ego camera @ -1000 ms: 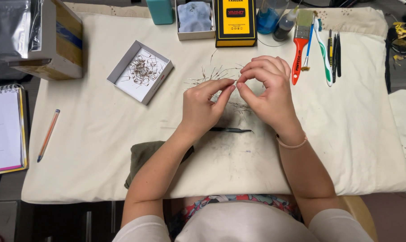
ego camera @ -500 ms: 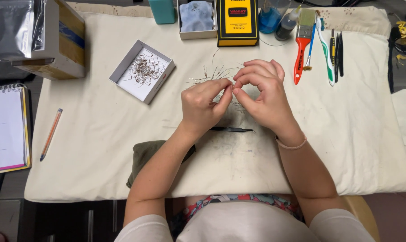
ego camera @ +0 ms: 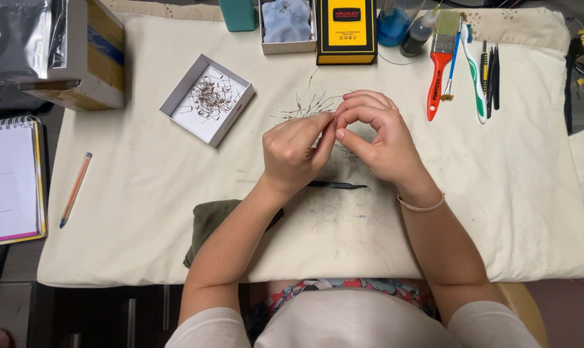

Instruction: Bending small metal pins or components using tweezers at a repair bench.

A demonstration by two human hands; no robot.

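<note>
Wires [ego camera: 308,106] lie loose past both hands; left hand [ego camera: 295,154] and right hand [ego camera: 376,138] pinch one, many already boxed [ego camera: 208,98].

Wearing a pale, off-white short-sleeved top, sleeves ending above the elbows and leaving both forearms bare. Showing a strip of patterned fabric below the top at the waist, printed in red, blue and white. Wearing a thin, light-coloured band [ego camera: 421,207] around the right wrist. Wearing nothing on the left wrist; no rings or gloves visible on the left hand [ego camera: 293,154] or the right hand [ego camera: 379,138].
</note>
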